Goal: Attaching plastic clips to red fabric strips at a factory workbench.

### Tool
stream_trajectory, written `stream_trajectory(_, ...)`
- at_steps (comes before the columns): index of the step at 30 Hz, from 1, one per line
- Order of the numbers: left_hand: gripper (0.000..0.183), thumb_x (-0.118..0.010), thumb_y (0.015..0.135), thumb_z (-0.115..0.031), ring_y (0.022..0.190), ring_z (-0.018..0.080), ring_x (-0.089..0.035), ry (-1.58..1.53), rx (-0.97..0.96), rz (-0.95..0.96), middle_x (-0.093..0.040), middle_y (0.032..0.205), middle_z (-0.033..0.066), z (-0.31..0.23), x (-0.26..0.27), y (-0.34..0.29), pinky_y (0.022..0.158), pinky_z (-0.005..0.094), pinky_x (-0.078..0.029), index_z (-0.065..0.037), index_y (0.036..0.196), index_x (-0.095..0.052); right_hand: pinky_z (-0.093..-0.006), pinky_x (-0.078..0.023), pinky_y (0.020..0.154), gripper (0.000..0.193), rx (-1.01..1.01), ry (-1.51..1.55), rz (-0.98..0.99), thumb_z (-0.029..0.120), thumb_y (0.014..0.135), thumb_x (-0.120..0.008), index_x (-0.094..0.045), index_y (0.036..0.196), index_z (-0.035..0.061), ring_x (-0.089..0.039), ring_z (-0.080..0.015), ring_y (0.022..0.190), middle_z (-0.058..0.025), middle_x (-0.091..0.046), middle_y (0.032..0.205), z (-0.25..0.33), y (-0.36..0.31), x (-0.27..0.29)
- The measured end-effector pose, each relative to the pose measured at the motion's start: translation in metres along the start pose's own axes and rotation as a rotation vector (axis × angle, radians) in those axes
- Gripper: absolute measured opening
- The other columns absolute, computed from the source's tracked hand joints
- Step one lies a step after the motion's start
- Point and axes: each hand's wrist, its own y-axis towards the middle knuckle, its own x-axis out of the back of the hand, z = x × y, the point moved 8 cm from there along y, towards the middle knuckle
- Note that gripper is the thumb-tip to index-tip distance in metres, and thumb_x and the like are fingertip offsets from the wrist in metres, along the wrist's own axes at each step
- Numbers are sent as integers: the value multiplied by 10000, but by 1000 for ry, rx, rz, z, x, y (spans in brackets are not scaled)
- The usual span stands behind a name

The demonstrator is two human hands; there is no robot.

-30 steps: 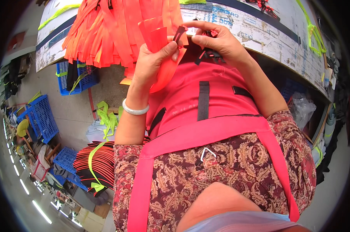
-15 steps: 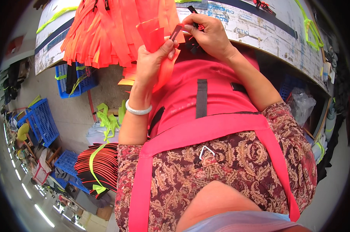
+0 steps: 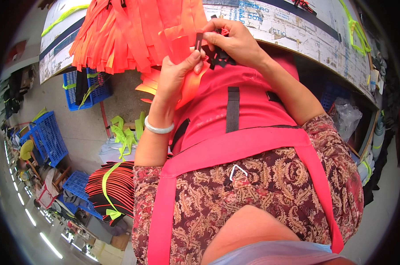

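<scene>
My left hand (image 3: 178, 73) is closed round several bright orange fabric strips (image 3: 175, 42); their lower ends fan out beneath it. A small dark tab (image 3: 199, 41) stands upright between its thumb and fingers. Close beside it, my right hand (image 3: 235, 42) has thumb and forefinger near the tab's upper end. In that hand's curled fingers is a bunch of small black and red pieces (image 3: 222, 56), partly hidden by the hand. Whether the right fingertips touch the tab is hard to see.
A thick pile of orange strips (image 3: 120, 39) hangs over the edge of the worktable (image 3: 297, 44). Blue crates (image 3: 52, 137) stand on the floor to the left. A tied stack of black and red pieces (image 3: 111, 190) is beside my left arm. More small pieces (image 3: 305, 5) lie on the table.
My right hand has shifted slightly down, and more of the black bunch shows below it. The dark tab has turned more upright. My left hand has dipped a little with the strips.
</scene>
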Motion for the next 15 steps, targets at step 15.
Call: stream_trajectory(15,189,-588,916,-161,622,71,-453,-418,184,122,-537,744,17,16,8,-20,609,187,-388,25,948,-584,-128,-242,322,127,-319,790,67,93,907,-549,-556,966,-19,-344,24,413,34,-487,650,6,-17,-25)
